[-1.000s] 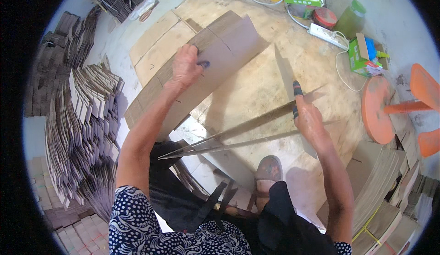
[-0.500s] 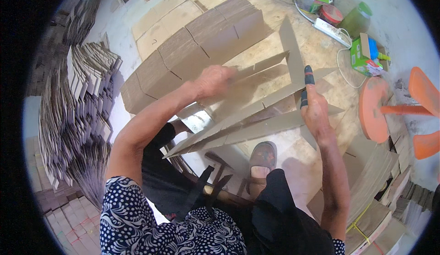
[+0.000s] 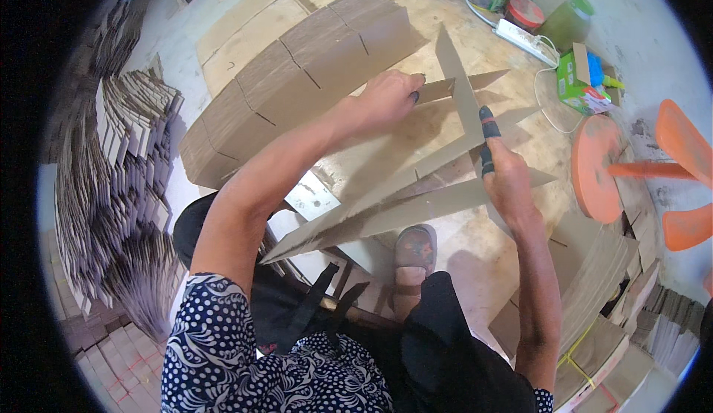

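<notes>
My left hand (image 3: 390,95) is closed round one end of a short cardboard strip (image 3: 438,90). That strip meets an upright cardboard cross strip (image 3: 457,79), and its far end sticks out on the other side. My right hand (image 3: 506,171), with dark tape wrapped on its thumb and finger, grips the lower part of the cross strip. Two longer cardboard strips (image 3: 405,211) also cross it near my right hand and run down left over my lap, their near ends close together. Part of the joint at my right hand is hidden behind the fingers.
A long row of stacked cardboard strips (image 3: 297,71) lies on the board beyond my left arm. Fanned cardboard stacks (image 3: 119,183) stand at left, more (image 3: 594,279) at right. An orange stool (image 3: 598,168), a power strip (image 3: 526,43) and a green box (image 3: 583,79) are at right.
My left hand has moved right, pushing the short strip so its tip now shows past the cross strip. My right hand keeps its grip. The whole view has shifted slightly.
</notes>
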A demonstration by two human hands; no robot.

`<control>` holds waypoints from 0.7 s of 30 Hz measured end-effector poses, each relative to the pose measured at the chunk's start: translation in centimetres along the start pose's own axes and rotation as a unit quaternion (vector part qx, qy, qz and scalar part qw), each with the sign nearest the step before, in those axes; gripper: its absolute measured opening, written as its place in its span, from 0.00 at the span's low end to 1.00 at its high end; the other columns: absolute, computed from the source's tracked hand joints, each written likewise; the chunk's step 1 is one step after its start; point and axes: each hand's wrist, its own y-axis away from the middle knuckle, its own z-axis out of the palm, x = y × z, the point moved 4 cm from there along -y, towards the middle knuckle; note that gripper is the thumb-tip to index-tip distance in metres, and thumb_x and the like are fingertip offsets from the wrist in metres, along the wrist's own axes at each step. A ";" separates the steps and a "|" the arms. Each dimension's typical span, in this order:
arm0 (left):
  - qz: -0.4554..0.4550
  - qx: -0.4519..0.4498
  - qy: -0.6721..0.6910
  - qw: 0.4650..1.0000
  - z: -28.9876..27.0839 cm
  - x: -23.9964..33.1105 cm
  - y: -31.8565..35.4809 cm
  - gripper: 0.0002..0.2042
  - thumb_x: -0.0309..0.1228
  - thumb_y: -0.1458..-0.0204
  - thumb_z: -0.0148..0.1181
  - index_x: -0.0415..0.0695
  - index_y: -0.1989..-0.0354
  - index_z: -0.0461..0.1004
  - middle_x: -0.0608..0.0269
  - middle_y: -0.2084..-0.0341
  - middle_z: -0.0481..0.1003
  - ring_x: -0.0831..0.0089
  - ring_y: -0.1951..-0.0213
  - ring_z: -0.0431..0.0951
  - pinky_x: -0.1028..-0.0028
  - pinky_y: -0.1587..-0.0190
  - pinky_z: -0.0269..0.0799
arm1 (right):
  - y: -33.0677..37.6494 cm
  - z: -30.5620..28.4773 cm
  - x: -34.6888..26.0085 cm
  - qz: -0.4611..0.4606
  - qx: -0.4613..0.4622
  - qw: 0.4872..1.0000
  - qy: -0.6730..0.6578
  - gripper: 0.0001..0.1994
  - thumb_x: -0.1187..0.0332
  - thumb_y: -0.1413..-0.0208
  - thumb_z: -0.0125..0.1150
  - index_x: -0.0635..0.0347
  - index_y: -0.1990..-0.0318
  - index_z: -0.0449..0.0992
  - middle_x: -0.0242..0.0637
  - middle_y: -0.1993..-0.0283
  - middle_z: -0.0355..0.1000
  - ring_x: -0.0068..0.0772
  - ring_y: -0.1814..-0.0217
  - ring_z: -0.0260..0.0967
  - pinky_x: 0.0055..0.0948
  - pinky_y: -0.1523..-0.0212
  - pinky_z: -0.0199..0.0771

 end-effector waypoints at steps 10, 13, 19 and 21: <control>0.239 0.000 -0.061 0.969 -0.4 6.2 6.3 0.16 0.25 0.66 0.60 0.42 0.64 0.70 0.48 0.44 0.60 0.42 0.40 0.55 0.52 0.42 0.60 | -1.5 2.5 3.3 0.038 -0.161 0.979 0.117 0.31 0.80 0.58 0.51 0.56 0.41 0.58 0.55 0.71 0.70 0.59 0.65 0.69 0.50 0.63 0.69; 0.201 -0.195 -0.057 0.958 -2.6 9.3 12.7 0.22 0.30 0.68 0.65 0.40 0.59 0.70 0.50 0.39 0.55 0.41 0.35 0.48 0.50 0.38 0.55 | -3.0 0.6 7.0 -0.039 -0.035 0.983 0.177 0.17 0.76 0.52 0.47 0.55 0.52 0.65 0.55 0.70 0.73 0.56 0.66 0.72 0.51 0.65 0.71; 0.065 -0.241 -0.099 0.963 -3.1 6.9 19.8 0.24 0.38 0.59 0.63 0.40 0.53 0.70 0.49 0.39 0.54 0.36 0.36 0.45 0.45 0.39 0.53 | -5.3 -8.2 11.5 0.016 0.057 0.928 0.368 0.16 0.76 0.51 0.48 0.55 0.53 0.69 0.54 0.53 0.69 0.56 0.48 0.65 0.50 0.51 0.65; 0.031 -0.237 -0.097 0.966 -2.6 6.9 20.8 0.24 0.39 0.57 0.62 0.41 0.51 0.70 0.49 0.38 0.54 0.35 0.36 0.44 0.46 0.39 0.52 | -1.8 -9.6 10.9 -0.050 0.115 0.915 0.383 0.17 0.76 0.52 0.49 0.58 0.52 0.69 0.55 0.46 0.64 0.56 0.42 0.59 0.50 0.46 0.60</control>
